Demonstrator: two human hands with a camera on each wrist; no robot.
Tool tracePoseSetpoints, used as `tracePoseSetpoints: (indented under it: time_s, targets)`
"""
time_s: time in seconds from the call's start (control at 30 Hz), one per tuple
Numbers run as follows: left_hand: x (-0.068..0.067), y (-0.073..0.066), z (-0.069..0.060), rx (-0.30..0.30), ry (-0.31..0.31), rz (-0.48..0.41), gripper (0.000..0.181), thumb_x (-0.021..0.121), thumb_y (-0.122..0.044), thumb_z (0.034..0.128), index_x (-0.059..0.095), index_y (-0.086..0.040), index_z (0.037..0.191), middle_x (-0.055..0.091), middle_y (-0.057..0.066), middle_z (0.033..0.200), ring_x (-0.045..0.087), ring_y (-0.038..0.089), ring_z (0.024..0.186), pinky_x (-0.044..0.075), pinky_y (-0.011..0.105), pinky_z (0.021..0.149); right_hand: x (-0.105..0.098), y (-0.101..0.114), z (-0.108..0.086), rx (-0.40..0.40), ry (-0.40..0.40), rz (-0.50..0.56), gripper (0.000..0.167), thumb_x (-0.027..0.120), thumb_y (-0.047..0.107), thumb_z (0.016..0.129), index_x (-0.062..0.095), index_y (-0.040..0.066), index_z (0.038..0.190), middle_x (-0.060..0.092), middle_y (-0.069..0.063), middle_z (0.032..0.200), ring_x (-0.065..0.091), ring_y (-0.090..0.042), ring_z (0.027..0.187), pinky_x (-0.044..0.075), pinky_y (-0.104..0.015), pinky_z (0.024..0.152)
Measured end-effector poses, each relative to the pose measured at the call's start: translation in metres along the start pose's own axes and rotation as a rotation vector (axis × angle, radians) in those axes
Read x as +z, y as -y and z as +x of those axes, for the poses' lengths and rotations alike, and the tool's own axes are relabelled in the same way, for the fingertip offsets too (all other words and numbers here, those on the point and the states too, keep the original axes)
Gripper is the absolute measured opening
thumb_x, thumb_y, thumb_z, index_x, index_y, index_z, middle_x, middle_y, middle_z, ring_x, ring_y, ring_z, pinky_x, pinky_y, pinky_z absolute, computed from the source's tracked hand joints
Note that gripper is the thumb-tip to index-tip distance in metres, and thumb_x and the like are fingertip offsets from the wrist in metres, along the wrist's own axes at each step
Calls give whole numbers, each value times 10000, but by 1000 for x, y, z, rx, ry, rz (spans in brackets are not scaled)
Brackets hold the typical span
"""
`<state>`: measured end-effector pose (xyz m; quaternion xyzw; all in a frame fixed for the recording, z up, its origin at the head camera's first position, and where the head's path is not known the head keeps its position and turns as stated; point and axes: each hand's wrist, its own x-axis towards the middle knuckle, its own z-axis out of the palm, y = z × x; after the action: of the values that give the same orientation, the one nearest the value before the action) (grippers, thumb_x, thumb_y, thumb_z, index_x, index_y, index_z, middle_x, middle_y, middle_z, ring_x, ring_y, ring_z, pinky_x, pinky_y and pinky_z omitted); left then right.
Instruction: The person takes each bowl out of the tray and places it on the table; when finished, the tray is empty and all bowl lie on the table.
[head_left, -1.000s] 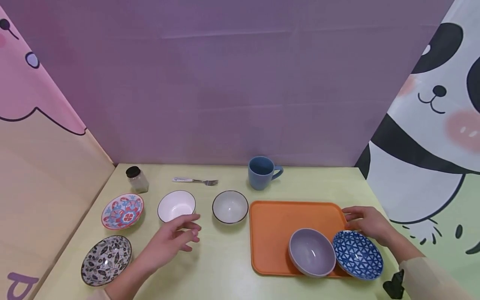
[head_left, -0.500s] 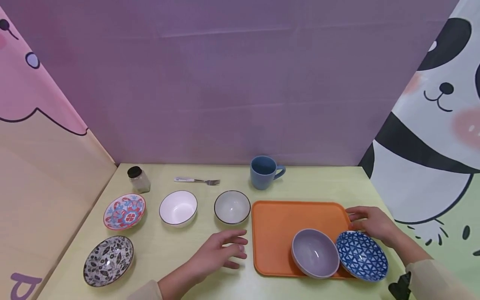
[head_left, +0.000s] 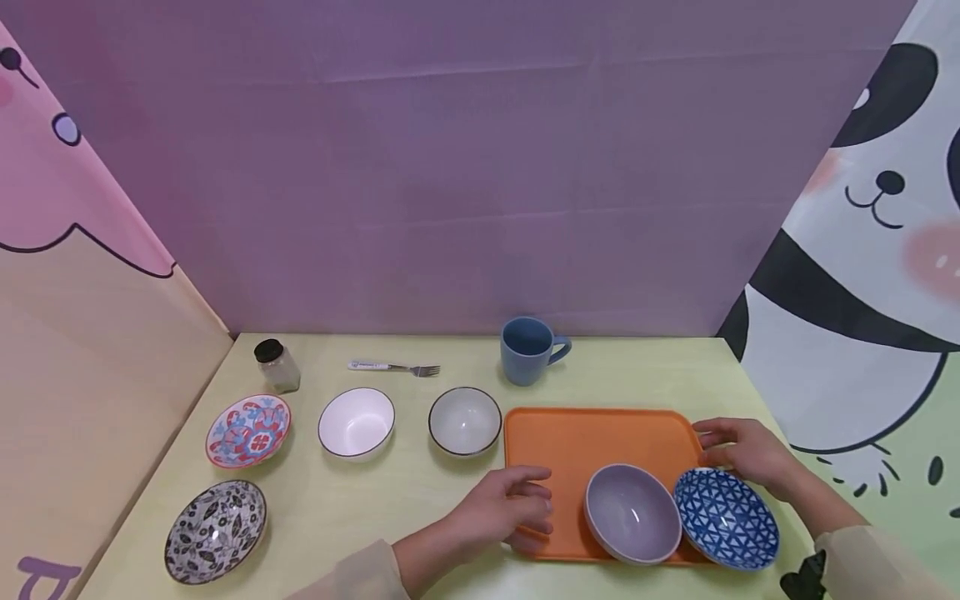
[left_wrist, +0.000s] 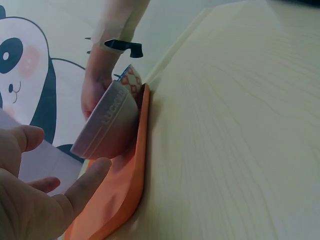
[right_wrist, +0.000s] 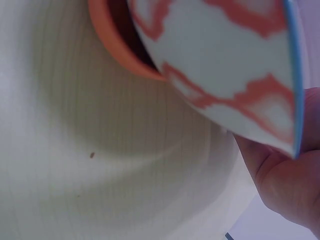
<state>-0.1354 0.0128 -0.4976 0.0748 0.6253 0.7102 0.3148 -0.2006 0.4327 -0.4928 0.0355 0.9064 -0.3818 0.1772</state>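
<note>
My left hand [head_left: 498, 508] is over the left front part of the orange tray [head_left: 551, 437], its fingers spread and loosely bent, holding nothing. In the left wrist view its fingers stand just short of the lavender bowl [left_wrist: 112, 120]. That bowl sits at the tray's front, beside a blue triangle-patterned bowl [head_left: 726, 518], which overlaps the tray's right front corner. At the tray's right edge rests my right hand [head_left: 750, 454], fingers extended leftward just behind the patterned bowl. Its fingertips seem near the rim; contact is unclear. The right wrist view shows the bowl's red-and-white outside [right_wrist: 225, 60].
Left of the tray stand a dark-rimmed grey bowl [head_left: 465, 422] and a white bowl [head_left: 356, 423]. Further left are a red-blue floral dish [head_left: 249, 431], a black floral bowl [head_left: 216, 532] and a black-lidded jar [head_left: 277, 365]. Behind lie a fork [head_left: 393, 367] and a blue mug [head_left: 527, 352].
My left hand has moved right, from in front of the white bowl to over the tray's left side. The right hand, tray and bowls have stayed nearly where they were.
</note>
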Motion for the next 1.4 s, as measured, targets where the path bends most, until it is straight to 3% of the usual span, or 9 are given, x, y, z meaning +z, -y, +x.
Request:
tracePoseSetpoints:
  time_s: [0.33,0.6,1.07,1.4]
  targets:
    - [25,2,17,-50,-24,55,558,742,-120,902,573,-84,1433,651,126,1260,745,290,851,653,481,674,1,-4,3,10,-14,11,565,686,36,922,488,-92,1435,632,-302,1240,677,-316,1029,646,-418,796]
    - [38,6,25,-59,-50,70,566,766,-115,883,589,-101,1421,662,79,1217,738,258,815,650,484,649,2,-6,5,7,-21,9,571,687,37,924,484,-84,1444,629,-303,1243,678,-312,1025,646,-421,795]
    - [45,17,35,-65,-92,33,589,784,-64,852,599,-69,1411,681,62,1168,731,241,791,651,502,682,2,-6,4,11,-11,13,574,680,45,932,476,-81,1453,621,-306,1263,674,-292,1027,643,-414,802]
    - [50,20,36,-31,-88,-8,462,772,-49,870,673,-89,1319,731,23,1137,741,222,826,655,459,670,3,-6,3,4,-16,12,575,682,50,936,472,-84,1454,618,-321,1282,678,-334,1055,645,-432,808]
